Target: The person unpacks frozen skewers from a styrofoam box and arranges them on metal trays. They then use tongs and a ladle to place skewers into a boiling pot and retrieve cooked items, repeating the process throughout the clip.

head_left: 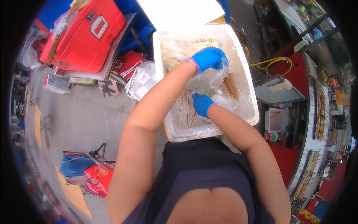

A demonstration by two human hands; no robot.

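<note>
Both my hands wear blue gloves and work inside a white foam box [246,86]. My left hand [209,58] is closed on the top of a clear plastic bag [209,79] and holds it up over the box. My right hand [201,104] reaches under that bag, fingers curled by its lower part; what it grips is hidden. Thin wooden skewers [230,86] poke out beside the bag, and more skewers [186,110] lie on the box floor. Pale food in plastic [175,52] fills the far left of the box.
A red cooler [87,35] sits on a table at upper left, with a white checked bag [141,80] below it. To the right runs a red stall counter [294,76] with trays of skewered food [320,112], a yellow hose [270,61] and a small white tub [276,119].
</note>
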